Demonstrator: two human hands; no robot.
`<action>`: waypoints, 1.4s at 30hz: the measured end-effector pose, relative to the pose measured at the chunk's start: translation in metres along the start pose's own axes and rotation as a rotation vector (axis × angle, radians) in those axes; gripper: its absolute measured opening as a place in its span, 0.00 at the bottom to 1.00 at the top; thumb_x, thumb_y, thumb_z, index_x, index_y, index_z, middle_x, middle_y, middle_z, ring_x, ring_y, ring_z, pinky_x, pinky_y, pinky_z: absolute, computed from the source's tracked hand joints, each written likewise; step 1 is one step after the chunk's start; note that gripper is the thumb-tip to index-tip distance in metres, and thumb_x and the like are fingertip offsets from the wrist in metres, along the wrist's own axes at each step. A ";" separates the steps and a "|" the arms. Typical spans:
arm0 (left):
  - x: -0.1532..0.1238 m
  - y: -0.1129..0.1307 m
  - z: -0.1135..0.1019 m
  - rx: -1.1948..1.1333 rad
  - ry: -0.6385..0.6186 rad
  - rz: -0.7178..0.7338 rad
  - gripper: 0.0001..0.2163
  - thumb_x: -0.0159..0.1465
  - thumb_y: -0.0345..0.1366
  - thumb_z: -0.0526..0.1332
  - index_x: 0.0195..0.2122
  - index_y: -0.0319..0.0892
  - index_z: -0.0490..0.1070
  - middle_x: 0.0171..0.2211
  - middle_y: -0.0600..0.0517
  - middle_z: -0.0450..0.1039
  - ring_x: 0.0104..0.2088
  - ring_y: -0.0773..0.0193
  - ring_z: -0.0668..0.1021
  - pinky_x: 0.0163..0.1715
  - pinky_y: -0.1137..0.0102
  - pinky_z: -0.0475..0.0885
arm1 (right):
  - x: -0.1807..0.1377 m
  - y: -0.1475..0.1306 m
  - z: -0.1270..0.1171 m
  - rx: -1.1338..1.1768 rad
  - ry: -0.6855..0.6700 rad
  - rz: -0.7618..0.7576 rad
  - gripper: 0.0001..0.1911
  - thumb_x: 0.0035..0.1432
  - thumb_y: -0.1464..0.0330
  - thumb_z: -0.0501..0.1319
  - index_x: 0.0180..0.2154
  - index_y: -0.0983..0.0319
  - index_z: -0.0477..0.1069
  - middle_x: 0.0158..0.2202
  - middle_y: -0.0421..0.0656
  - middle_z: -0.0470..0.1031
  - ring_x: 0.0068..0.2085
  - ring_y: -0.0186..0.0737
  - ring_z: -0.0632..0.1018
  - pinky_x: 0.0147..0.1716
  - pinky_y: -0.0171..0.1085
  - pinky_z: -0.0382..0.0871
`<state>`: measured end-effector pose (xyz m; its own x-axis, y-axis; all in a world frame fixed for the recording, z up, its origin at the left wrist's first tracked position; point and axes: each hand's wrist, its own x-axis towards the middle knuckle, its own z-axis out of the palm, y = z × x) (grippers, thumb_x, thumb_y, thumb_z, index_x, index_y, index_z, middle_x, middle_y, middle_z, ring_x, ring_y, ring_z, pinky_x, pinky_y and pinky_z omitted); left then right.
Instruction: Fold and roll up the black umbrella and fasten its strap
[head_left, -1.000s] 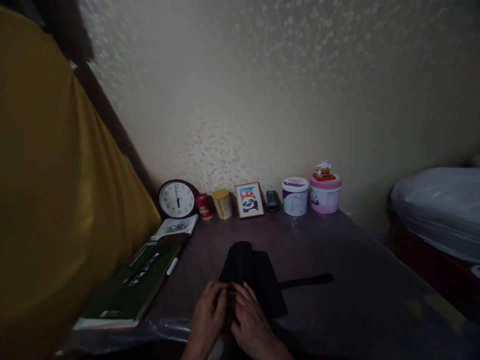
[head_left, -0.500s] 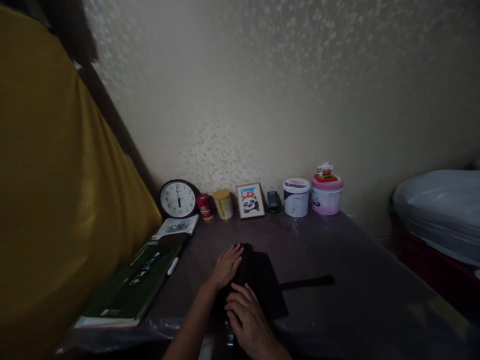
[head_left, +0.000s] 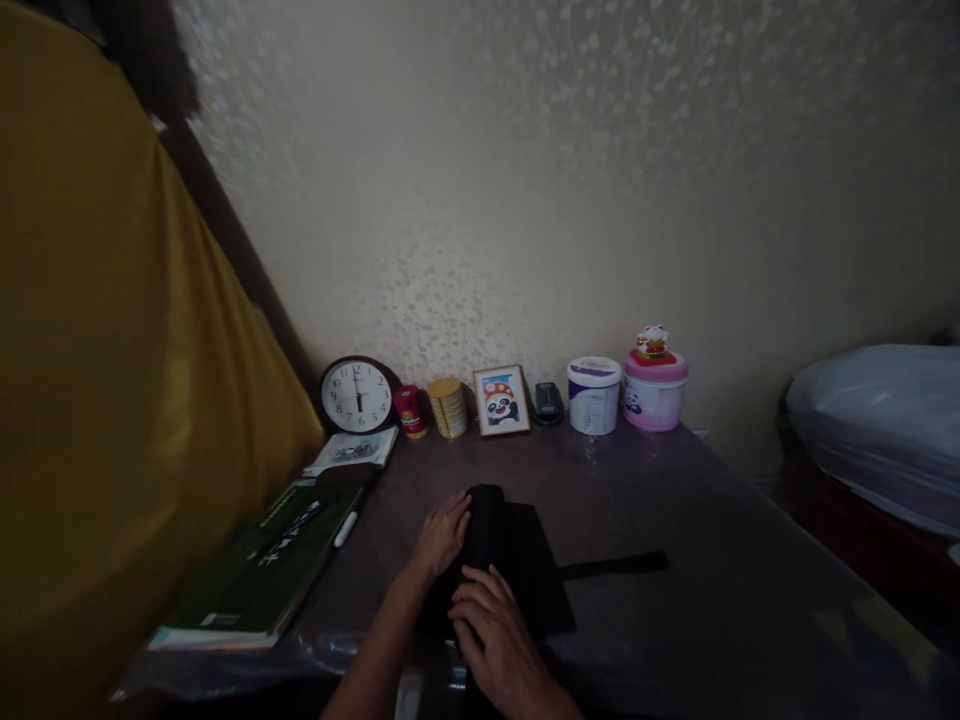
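Note:
A black cloth roll (head_left: 485,525) lies near the front of the table, its unrolled flat part (head_left: 538,575) spreading to the right. From that part a thin black strap (head_left: 615,566) runs out across the tabletop. My left hand (head_left: 442,537) rests along the roll's left side, fingers stretched out and touching it. Over the roll's near end lies my right hand (head_left: 495,632), its fingers slightly bent and apart, pressing on the cloth. Both hands cover parts of the roll, and its near end is hidden.
On the left are a green book (head_left: 255,570), a white marker (head_left: 346,529) and a booklet (head_left: 352,450). Along the wall stand a clock (head_left: 357,396), red can (head_left: 411,412), yellow-lidded container (head_left: 448,408), picture frame (head_left: 502,400), dark device (head_left: 548,402), white tub (head_left: 593,396) and pink tub (head_left: 655,393).
My left hand has slid a little left, off the top of the roll, so more of the black cloth shows. My right hand stays nearly still.

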<state>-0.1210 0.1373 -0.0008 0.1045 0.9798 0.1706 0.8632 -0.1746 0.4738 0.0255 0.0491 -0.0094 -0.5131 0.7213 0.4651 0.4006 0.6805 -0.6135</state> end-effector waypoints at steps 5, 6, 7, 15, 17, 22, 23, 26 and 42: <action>-0.029 0.019 -0.007 -0.065 0.047 0.006 0.20 0.64 0.44 0.43 0.53 0.46 0.63 0.58 0.51 0.60 0.58 0.64 0.62 0.60 0.61 0.54 | -0.002 0.006 0.010 -0.024 0.030 0.003 0.11 0.57 0.74 0.54 0.38 0.57 0.72 0.42 0.39 0.75 0.51 0.38 0.68 0.58 0.47 0.51; -0.039 0.025 -0.008 -0.084 0.035 0.027 0.20 0.64 0.45 0.43 0.52 0.49 0.65 0.57 0.53 0.61 0.58 0.65 0.63 0.59 0.62 0.54 | -0.002 0.008 0.013 -0.030 0.038 -0.011 0.12 0.57 0.73 0.54 0.40 0.56 0.71 0.44 0.40 0.74 0.52 0.39 0.68 0.58 0.47 0.51; -0.048 0.031 -0.008 -0.102 0.020 0.038 0.19 0.64 0.46 0.43 0.50 0.50 0.67 0.55 0.54 0.64 0.57 0.65 0.64 0.59 0.63 0.56 | -0.002 0.010 0.015 -0.033 0.045 -0.032 0.13 0.57 0.73 0.55 0.43 0.56 0.71 0.46 0.40 0.73 0.52 0.40 0.67 0.58 0.47 0.51; -0.085 0.027 -0.003 -0.240 -0.027 -0.048 0.22 0.63 0.49 0.43 0.52 0.47 0.64 0.57 0.51 0.61 0.58 0.63 0.63 0.58 0.61 0.58 | -0.005 0.006 0.018 0.007 0.018 -0.155 0.15 0.57 0.74 0.54 0.45 0.57 0.70 0.43 0.40 0.75 0.49 0.35 0.70 0.57 0.39 0.55; -0.091 0.026 -0.001 -0.323 -0.044 -0.094 0.22 0.63 0.49 0.43 0.54 0.46 0.62 0.59 0.51 0.58 0.59 0.64 0.60 0.59 0.62 0.57 | -0.009 0.000 0.007 0.067 -0.013 -0.138 0.12 0.58 0.74 0.53 0.39 0.57 0.73 0.38 0.39 0.76 0.44 0.33 0.72 0.54 0.37 0.58; -0.107 0.030 0.015 -0.373 -0.053 -0.180 0.26 0.63 0.50 0.44 0.59 0.44 0.52 0.63 0.50 0.47 0.62 0.64 0.54 0.61 0.59 0.51 | -0.020 0.018 -0.034 0.285 0.175 0.186 0.12 0.60 0.68 0.51 0.34 0.59 0.73 0.35 0.41 0.76 0.38 0.34 0.76 0.39 0.32 0.69; -0.109 0.031 0.021 -0.338 -0.043 -0.174 0.27 0.63 0.50 0.44 0.60 0.43 0.49 0.64 0.50 0.44 0.62 0.63 0.52 0.61 0.59 0.50 | -0.022 0.029 -0.041 0.259 0.270 0.272 0.12 0.59 0.66 0.50 0.35 0.59 0.72 0.36 0.43 0.76 0.39 0.37 0.76 0.41 0.34 0.69; -0.114 0.033 0.037 -0.197 0.031 -0.093 0.31 0.61 0.49 0.48 0.62 0.38 0.41 0.65 0.46 0.39 0.63 0.61 0.47 0.61 0.60 0.50 | -0.028 0.066 -0.055 0.166 0.393 0.460 0.15 0.55 0.62 0.51 0.38 0.60 0.71 0.39 0.47 0.76 0.42 0.44 0.76 0.44 0.41 0.69; -0.118 0.036 0.048 -0.173 0.058 -0.073 0.34 0.58 0.34 0.52 0.62 0.34 0.35 0.65 0.42 0.34 0.64 0.62 0.43 0.61 0.60 0.49 | -0.028 0.088 -0.054 0.901 0.343 0.886 0.23 0.44 0.55 0.61 0.41 0.59 0.71 0.41 0.47 0.73 0.39 0.44 0.75 0.37 0.45 0.71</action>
<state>-0.0784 0.0203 -0.0449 0.0121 0.9841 0.1773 0.7691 -0.1225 0.6273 0.1165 0.0955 -0.0421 -0.0671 0.9636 -0.2586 -0.2136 -0.2671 -0.9397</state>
